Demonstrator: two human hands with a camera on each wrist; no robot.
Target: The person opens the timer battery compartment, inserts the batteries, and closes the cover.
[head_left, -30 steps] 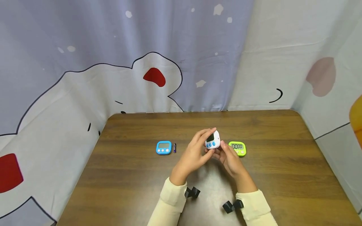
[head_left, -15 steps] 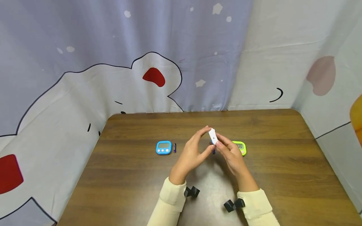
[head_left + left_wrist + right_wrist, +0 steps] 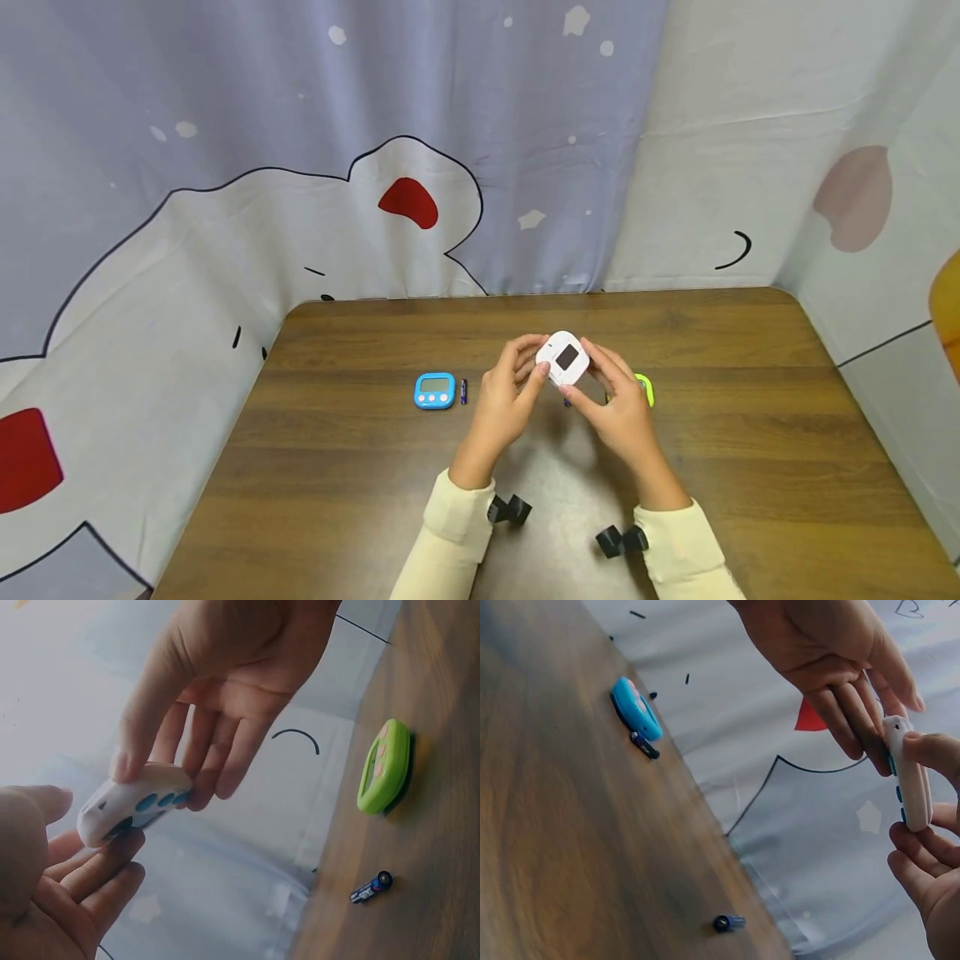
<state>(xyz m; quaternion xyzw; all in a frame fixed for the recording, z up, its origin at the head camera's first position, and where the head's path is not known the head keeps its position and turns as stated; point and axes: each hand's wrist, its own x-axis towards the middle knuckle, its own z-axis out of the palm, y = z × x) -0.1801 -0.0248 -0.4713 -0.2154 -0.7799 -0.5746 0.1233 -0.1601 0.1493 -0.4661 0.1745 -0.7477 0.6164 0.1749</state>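
A white kitchen timer (image 3: 558,354) with blue buttons (image 3: 146,802) is held above the table, its back facing up in the head view. A dark rectangle (image 3: 567,357) shows on that back. My right hand (image 3: 618,404) pinches the timer, thumb on the back and fingers on the button side. At the other edge is my left hand (image 3: 506,396): its fingers touch the button side, and its thumb (image 3: 56,801) lies close to the rim, seemingly a little off it in the left wrist view. Below the hands a small battery (image 3: 371,887) lies on the table.
On the wooden table (image 3: 337,467), a blue timer (image 3: 435,391) lies at the left with a battery (image 3: 463,392) beside it. A green timer (image 3: 647,390) lies at the right, partly hidden by my right hand. A patterned curtain (image 3: 525,125) hangs behind.
The white timer has turned over, from screen and buttons facing up, through edge-on, to back up. My hands have shifted their hold on it. The right hand now hides more of the green timer.
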